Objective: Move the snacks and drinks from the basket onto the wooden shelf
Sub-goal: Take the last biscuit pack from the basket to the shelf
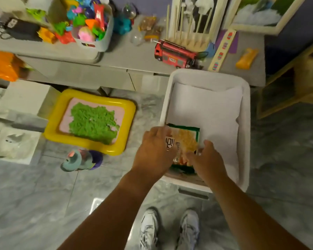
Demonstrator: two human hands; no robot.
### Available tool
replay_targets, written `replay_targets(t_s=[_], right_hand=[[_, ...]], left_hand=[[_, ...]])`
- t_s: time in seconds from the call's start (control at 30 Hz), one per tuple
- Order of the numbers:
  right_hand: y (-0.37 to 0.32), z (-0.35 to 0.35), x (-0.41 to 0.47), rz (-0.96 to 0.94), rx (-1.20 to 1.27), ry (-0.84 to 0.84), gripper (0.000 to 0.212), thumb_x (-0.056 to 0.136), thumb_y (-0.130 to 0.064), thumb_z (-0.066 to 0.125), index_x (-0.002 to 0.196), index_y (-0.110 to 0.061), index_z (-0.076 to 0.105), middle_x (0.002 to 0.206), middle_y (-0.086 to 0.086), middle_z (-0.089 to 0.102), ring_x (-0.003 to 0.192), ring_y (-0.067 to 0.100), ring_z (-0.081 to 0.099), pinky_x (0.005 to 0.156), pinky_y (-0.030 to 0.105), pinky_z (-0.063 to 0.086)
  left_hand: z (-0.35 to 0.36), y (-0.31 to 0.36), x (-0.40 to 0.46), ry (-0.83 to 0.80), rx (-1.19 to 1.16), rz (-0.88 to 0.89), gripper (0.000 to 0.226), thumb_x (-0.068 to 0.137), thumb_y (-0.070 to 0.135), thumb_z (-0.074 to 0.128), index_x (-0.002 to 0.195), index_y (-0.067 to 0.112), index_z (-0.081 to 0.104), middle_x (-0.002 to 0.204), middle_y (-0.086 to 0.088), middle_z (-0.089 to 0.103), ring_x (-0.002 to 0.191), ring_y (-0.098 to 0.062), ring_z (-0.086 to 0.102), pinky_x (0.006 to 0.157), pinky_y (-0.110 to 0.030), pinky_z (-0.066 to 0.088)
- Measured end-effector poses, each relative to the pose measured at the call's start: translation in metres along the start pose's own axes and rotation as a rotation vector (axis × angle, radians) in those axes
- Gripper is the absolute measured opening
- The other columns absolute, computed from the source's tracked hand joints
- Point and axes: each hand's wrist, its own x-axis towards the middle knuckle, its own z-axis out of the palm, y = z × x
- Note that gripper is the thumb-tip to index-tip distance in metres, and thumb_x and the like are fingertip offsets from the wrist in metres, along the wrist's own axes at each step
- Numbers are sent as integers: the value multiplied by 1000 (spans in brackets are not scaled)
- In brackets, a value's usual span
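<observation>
A white basket with a white lining stands on the floor in front of me. At its near end is a green-edged snack packet with orange contents showing. My left hand grips the packet's left side and my right hand grips its right lower corner. The packet's lower part is hidden behind my hands. The rest of the basket shows only the lining. A wooden shelf frame stands at the right edge.
A yellow inflatable tray of green sand lies left of the basket, with a small shoe near it. A grey counter behind holds a red toy fire truck, a tub of colourful toys and an orange packet. My feet are below.
</observation>
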Motion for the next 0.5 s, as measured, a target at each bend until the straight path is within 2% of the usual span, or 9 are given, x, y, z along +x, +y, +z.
replay_targets(t_s=[0.07,0.1,0.17,0.23,0.3,0.37,0.43,0.5], right_hand=[[6,18,13,25,57,1,66,73,-66,72,118,-23,52,99,-7,64,76,9,64,57,24,52],[10,26,18,36,93,-1,72,62,-77,69,112,-27,55,98,-7,66,77,10,67,59,29,58],[22,39,29,40,155,-6,76,50,-84,64,106,-32,55,99,-6,67,82,14,70,65,37,62],[15,36,26,24,209,8,72,54,-76,71,105,-31,50,101,-6,65,83,16,70,65,38,63],[7,28,18,25,248,8,61,69,-55,83,107,-25,46,99,-5,66,79,13,71,59,31,61],[1,17,7,-2,286,1,53,78,-41,83,109,-21,44,99,-4,67,74,11,72,53,22,58],[-5,-2,-6,-67,359,51,52,83,-40,78,116,-21,44,102,-4,68,73,11,73,53,21,57],[-19,-29,-24,-142,429,114,56,87,-41,73,131,-23,42,108,-6,68,79,10,73,56,21,59]], left_hand=[[7,-12,2,45,-37,0,53,83,22,71,132,20,51,129,0,52,120,-20,47,91,-23,40],[9,-16,2,72,-64,6,52,82,21,71,130,21,52,125,0,54,116,-21,49,91,-26,45],[10,-21,3,106,-114,18,51,82,21,70,129,22,53,122,0,56,111,-21,52,89,-37,54],[9,-21,3,109,-142,19,50,82,23,67,129,23,52,122,0,56,110,-20,52,87,-42,55],[7,-20,3,94,-165,10,50,83,27,65,131,24,50,124,1,55,112,-19,52,88,-42,55],[3,-16,3,78,-201,11,50,85,27,66,132,27,49,123,2,54,112,-18,53,91,-42,54],[-9,-9,2,63,-240,32,51,86,25,68,132,33,47,122,8,52,115,-14,50,96,-37,50],[-27,1,3,18,-286,42,60,87,30,70,138,41,41,128,16,45,122,-5,43,101,-26,42]])
